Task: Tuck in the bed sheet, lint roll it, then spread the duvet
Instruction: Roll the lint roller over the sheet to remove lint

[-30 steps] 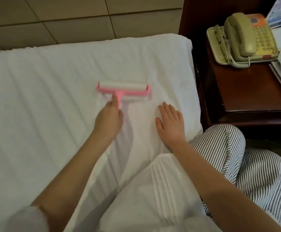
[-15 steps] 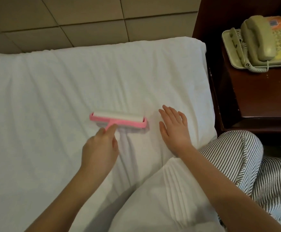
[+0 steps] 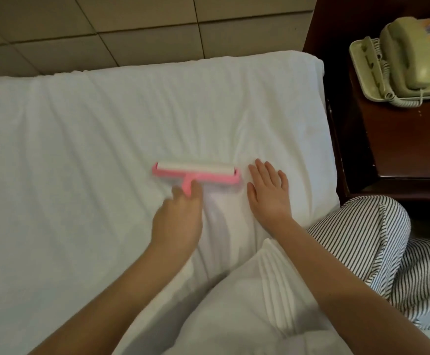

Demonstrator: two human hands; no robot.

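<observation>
From the head view, a white bed sheet (image 3: 81, 162) covers the mattress, with soft creases running across it and fanning out near the right edge. The pink lint roller (image 3: 196, 172) lies on the sheet a little right of centre. Its white roll is on the far side, lying crosswise, and its short handle points back toward the person.

The left hand (image 3: 178, 221) reaches in from the lower left. Its grip is closed on the roller's handle, with a thumb and finger pinching the pink stem where it meets the crossbar. The hand is slightly blurred, so the rest of its fingers cannot be made out.

The right hand (image 3: 269, 193) lies palm down on the sheet just beside the roller's right end, apart from it. Its grip is wide and holds nothing, with the fingers straight and slightly spread.

A white pleated cover (image 3: 260, 303) is bunched at the bottom between the two forearms, lying over the sheet. A knee in striped trousers (image 3: 362, 239) rests at the bed's right edge. To the right stands a dark wooden desk (image 3: 400, 149) carrying a beige telephone (image 3: 408, 55) with a coiled cord. Tan tiles (image 3: 132, 29) show beyond the far edge of the bed.
</observation>
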